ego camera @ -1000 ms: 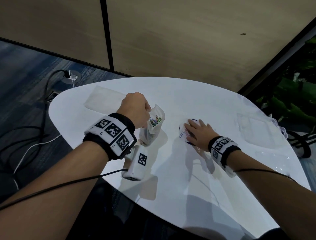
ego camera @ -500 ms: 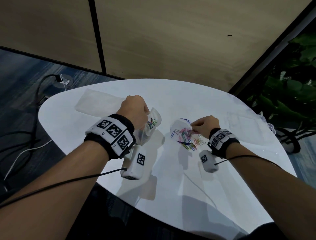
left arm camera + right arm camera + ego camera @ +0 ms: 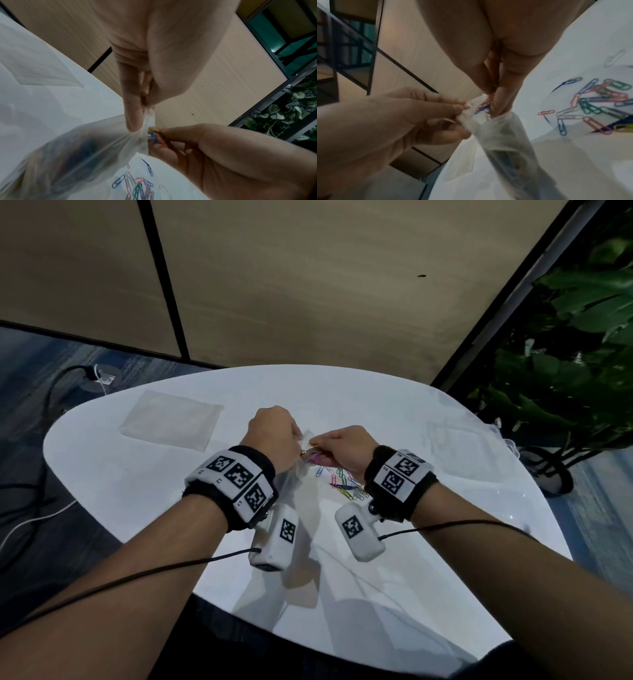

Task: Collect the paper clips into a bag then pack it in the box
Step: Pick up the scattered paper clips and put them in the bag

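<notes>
right hand (image 3: 344,451) moved from bench pile to bag mouth, fingers pinching paper clips (image 3: 153,133) | left hand (image 3: 274,436) pinching bag (image 3: 82,152) rim | loose clips (image 3: 597,100) remaining on bench (image 3: 137,484) | collecting unfinished

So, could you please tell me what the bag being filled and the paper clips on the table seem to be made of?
The bag looks like thin, frosted, translucent plastic film: it crumples where the left hand pinches its mouth, and dark shapes show through. The paper clips look like bent wire with a smooth coloured coating, probably plastic over metal: blue, pink and green loops.
</notes>
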### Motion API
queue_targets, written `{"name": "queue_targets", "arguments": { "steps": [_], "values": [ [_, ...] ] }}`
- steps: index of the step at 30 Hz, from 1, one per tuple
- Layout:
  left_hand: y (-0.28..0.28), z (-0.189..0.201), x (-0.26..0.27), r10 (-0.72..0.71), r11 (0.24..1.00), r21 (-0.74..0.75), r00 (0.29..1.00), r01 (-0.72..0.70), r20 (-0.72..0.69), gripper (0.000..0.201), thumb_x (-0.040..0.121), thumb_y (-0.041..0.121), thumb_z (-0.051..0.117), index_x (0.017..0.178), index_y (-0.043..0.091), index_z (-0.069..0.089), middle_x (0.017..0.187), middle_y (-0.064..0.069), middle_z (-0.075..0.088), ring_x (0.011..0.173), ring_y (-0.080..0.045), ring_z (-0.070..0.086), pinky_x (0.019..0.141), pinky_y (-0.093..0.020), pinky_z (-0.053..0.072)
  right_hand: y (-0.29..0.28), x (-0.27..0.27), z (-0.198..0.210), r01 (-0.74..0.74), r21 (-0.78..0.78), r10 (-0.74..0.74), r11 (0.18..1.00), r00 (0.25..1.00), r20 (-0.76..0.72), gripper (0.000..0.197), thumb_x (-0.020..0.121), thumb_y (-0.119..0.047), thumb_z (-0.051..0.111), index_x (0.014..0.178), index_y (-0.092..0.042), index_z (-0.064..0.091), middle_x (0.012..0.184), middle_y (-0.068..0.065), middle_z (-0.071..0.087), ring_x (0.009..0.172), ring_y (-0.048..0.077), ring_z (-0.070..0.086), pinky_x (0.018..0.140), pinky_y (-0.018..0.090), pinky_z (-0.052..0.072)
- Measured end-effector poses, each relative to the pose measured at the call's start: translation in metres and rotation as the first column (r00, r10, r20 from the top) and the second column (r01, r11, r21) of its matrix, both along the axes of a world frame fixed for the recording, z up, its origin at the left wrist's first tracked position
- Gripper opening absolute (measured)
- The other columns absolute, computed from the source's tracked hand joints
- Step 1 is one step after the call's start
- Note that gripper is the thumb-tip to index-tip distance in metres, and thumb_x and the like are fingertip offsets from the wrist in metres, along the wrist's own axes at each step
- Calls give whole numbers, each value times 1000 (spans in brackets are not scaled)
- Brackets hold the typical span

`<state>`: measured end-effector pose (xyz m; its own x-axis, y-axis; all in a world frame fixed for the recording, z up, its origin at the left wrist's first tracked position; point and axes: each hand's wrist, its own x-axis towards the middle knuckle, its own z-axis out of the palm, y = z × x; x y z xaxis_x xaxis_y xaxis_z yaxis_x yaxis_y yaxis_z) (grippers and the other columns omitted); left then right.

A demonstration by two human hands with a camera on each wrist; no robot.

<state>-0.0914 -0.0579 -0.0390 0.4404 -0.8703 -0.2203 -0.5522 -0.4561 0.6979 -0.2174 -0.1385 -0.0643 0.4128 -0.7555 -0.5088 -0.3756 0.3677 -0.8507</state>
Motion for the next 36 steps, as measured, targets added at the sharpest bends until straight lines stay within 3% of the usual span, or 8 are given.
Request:
{"name": "queue_targets", "arguments": {
  "steps": [6, 11, 15, 17, 19, 22, 27, 36],
  "values": [
    [-3, -3, 1, 6, 1000, -9, 1000, -6, -28, 19, 87, 0, 61, 96, 8, 76, 99, -15, 74, 86, -34, 73, 83, -41, 62, 8, 9, 3, -91, -178, 69, 980, 990, -123, 16, 80, 8, 69, 93, 0, 73, 83, 14, 74, 75, 25, 73, 83, 39, 60],
    [-2, -3, 5, 5, 1000, -14, 1000, -5, -18, 21, 88, -1, 59, 96, 9, 75, 100, -13, 73, 85, -32, 73, 83, -40, 62, 8, 10, 9, -516, -455, 296, 726, 831, -470, 11, 83, -17, 69, 83, -20, 80, 77, -2, 76, 76, 19, 72, 72, 33, 61],
    [2, -2, 18, 43, 999, -18, 999, -43, -4, 24, 88, 1, 56, 94, 12, 76, 98, -11, 75, 86, -32, 74, 85, -39, 61, -21, -3, 15, -293, -217, 286, 931, 956, -66, 13, 91, -12, 66, 99, -5, 75, 96, 13, 75, 88, 27, 73, 76, 35, 60],
    [6, -2, 26, 57, 998, -19, 998, -57, -7, 26, 88, -1, 54, 92, 12, 75, 99, -10, 74, 86, -32, 73, 84, -39, 61, -47, -21, 3, -181, -273, 130, 945, 972, -195, 19, 95, -12, 60, 106, -2, 72, 104, 17, 73, 99, 34, 69, 80, 37, 59],
    [11, -2, 33, 63, 998, -16, 998, -63, -4, 26, 88, -2, 53, 93, 10, 75, 101, -10, 73, 85, -31, 73, 83, -39, 62, -71, -46, -25, -358, -328, 48, 874, 736, -675, 34, 100, -23, 49, 127, -6, 62, 130, 16, 62, 122, 34, 57, 100, 40, 49],
    [20, 0, 45, 67, 998, -3, 998, -67, 18, 24, 87, -4, 58, 95, 10, 76, 98, -10, 73, 85, -29, 74, 82, -38, 62, -79, -70, -70, -445, -86, 117, 891, 410, -905, 56, 99, -35, 42, 148, -11, 30, 152, 16, 34, 137, 35, 37, 113, 43, 33],
    [28, 5, 54, 64, 998, 2, 997, -64, 43, 24, 88, -3, 58, 98, 10, 76, 99, -10, 73, 88, -30, 73, 86, -39, 61, -68, -51, -103, -560, -210, 65, 802, 430, -901, 45, 100, -27, 38, 141, -9, 33, 148, 16, 27, 132, 40, 31, 106, 49, 35],
    [26, 6, 50, 31, 999, -10, 997, -31, 71, 25, 91, 1, 53, 97, 10, 75, 100, -10, 73, 89, -30, 72, 89, -38, 60, -37, -7, -104, -900, -290, 334, 326, 396, -855, 53, 97, -7, 36, 148, -19, 30, 151, 3, 29, 133, 31, 36, 100, 44, 43]
  ]
}}
